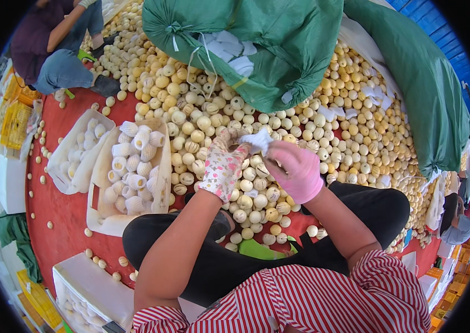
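My left hand [223, 166], in a white glove with a pink flower print, is closed on a white foam net sleeve [258, 141]. My right hand [296, 173], in a pink glove, has its fingers bent against the right side of that sleeve; they are slightly blurred. Whether a fruit is inside the sleeve I cannot tell. Below and beyond both hands spreads a large heap of round, pale yellow fruits [254, 213] with dark streaks, looking like pepino melons. To the left, a white-lined crate [97, 206] holds several fruits in foam net sleeves [133, 161].
Beside that crate stands another white-lined crate [57, 161]. A white foam box [88, 277] sits at the lower left on the red floor covering [57, 233]. Green sacks [285, 33] lie beyond the heap, one showing white foam nets [226, 50]. Another person [63, 61] sits far left.
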A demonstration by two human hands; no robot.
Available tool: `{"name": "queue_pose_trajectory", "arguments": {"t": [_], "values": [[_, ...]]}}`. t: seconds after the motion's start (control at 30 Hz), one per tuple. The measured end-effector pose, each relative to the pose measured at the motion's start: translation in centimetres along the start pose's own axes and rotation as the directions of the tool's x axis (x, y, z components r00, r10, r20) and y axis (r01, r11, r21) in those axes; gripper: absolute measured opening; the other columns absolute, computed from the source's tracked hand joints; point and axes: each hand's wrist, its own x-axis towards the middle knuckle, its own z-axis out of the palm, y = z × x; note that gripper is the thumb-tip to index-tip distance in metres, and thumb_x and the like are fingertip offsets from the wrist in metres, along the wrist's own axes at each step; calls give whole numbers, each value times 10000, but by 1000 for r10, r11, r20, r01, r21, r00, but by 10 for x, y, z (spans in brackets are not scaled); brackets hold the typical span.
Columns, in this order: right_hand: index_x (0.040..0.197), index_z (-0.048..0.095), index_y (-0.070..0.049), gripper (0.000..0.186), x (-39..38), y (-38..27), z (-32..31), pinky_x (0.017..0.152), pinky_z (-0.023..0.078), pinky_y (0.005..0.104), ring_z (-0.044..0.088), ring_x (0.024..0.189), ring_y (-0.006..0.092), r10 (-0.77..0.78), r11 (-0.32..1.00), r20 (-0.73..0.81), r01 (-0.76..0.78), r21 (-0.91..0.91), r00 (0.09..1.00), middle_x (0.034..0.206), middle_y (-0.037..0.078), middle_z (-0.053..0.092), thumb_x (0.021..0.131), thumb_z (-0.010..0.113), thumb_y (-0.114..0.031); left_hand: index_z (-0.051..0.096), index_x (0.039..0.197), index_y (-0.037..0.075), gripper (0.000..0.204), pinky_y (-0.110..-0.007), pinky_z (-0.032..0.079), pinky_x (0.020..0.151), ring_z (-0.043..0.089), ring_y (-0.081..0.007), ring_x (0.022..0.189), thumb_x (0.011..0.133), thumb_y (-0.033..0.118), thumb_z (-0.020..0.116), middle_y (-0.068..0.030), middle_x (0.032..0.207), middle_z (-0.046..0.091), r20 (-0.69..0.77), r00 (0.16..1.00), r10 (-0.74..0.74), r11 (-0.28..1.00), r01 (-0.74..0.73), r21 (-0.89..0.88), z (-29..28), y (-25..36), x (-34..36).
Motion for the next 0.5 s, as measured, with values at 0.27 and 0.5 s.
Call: {"name": "queue_pose_trajectory", "arguments": {"t": [0.27,0.5], "values": [[1181,537,49,480,4,2,-23,552,411,198,508,623,41,769,103,522,-878,468,369,827,17,613,785,726,-147,601,1079,15,252,-350,498,836,620,-271,950,828,5,615,-148,1027,628,111,965,236,721,-251,646,14,11,-22],[1105,558,49,388,-16,9,-18,519,450,207,577,586,72,708,278,548,-889,363,445,965,60,612,800,706,-141,606,1095,27,264,-348,492,872,625,-276,999,836,73,630,-157,1065,643,133,988,75,754,-143,641,19,13,-27]]}}
